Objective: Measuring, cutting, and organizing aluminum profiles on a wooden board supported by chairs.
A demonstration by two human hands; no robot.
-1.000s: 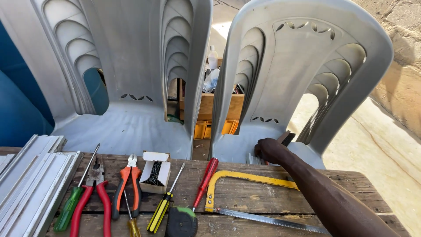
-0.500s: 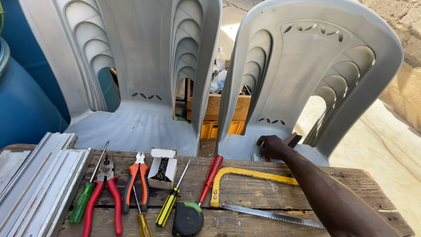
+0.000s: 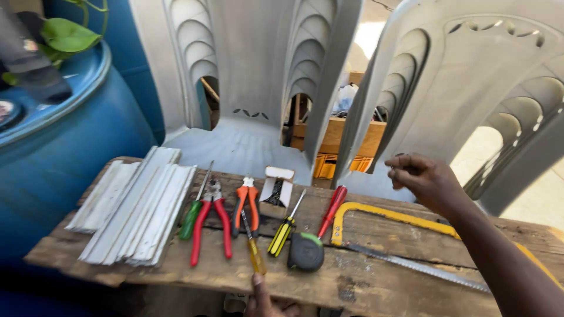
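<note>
Lifted off the grey plastic chair seat [image 3: 376, 188], right hand [image 3: 426, 179] now hovering, fingers loosely curled, holding nothing.
Nearest below: yellow-framed hacksaw [image 3: 388, 216] flat on weathered wooden bench [image 3: 376, 287]; probably light, stiff, best gripped at frame; left hand [image 3: 261, 300] at bench edge, grip hidden.

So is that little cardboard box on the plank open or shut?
Open: the small box has its top flap folded back, with dark contents showing inside.

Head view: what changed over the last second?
The right hand lifted off the grey chair seat and now hovers above it with fingers curled, though I can't tell if it holds anything. The left hand appeared at the plank's near edge. The tools, including the hacksaw, lie as before.
</note>
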